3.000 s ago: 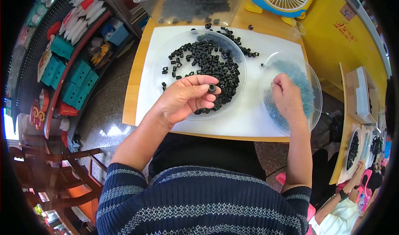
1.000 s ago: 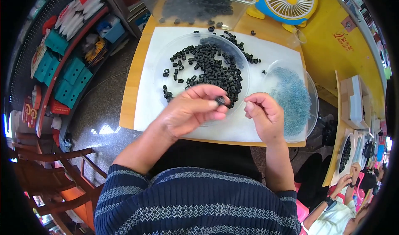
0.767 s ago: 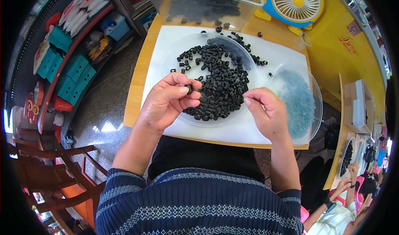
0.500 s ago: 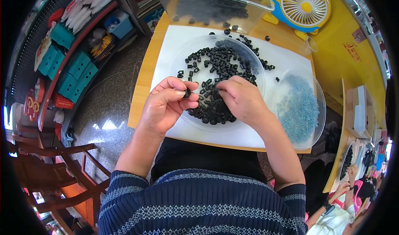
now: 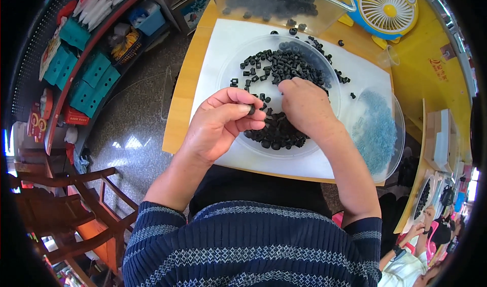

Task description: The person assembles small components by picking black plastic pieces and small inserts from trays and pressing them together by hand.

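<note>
My left hand [image 5: 215,122] pinches a small round black plastic part [image 5: 251,109] between thumb and fingers, above the near left of a round clear tray [image 5: 232,70]. Many small black pieces [image 5: 299,66] lie spread across that tray, and rounder black ones [image 5: 276,137] are heaped at its near side. Over the middle of the pieces is my right hand [image 5: 310,107], its fingers bent down and drawn together. Its fingertips are mostly hidden, so whatever is in them cannot be made out. To the right, a clear dish [image 5: 401,147] holds pale blue beads [image 5: 376,132].
At the table's far side stand a clear bin [image 5: 329,15] of black parts and a yellow-and-blue fan [image 5: 389,11]. A small clear cup [image 5: 389,56] is near the fan. Shelves with teal boxes [image 5: 96,86] and a wooden chair [image 5: 56,201] are left. Another person's hands [image 5: 418,229] show lower right.
My right hand has shifted slightly up and right, with its fingers lower among the pieces. The left hand still holds the black part. The whole view has shifted a little.
</note>
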`<state>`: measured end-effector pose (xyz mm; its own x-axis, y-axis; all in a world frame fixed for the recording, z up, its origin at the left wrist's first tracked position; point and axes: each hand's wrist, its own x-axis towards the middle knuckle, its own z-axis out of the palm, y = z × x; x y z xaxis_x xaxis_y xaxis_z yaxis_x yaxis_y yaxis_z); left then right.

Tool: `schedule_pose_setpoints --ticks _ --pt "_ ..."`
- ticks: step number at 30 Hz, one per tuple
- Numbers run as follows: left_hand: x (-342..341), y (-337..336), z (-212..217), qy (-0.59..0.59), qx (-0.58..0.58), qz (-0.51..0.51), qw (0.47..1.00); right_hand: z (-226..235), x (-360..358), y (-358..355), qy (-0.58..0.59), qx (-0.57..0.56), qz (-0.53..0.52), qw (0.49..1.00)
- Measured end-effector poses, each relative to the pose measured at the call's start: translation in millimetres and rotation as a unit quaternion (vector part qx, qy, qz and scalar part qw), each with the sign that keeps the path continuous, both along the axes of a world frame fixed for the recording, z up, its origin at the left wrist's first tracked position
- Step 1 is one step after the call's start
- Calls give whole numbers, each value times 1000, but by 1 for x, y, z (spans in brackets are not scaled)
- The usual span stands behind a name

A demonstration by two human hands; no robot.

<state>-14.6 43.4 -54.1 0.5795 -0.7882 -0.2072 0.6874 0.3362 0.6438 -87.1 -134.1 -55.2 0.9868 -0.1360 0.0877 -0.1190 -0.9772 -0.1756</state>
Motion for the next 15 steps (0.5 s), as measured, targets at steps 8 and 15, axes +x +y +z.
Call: schedule_pose_setpoints --ticks 8,15 --pt "-12 -16 4 -9 38 -28 999 0 -28 -27 -122 504 -92 850" --pt "-33 -38 1 0 65 -84 994 13 -58 -16 -71 716 -75 691"
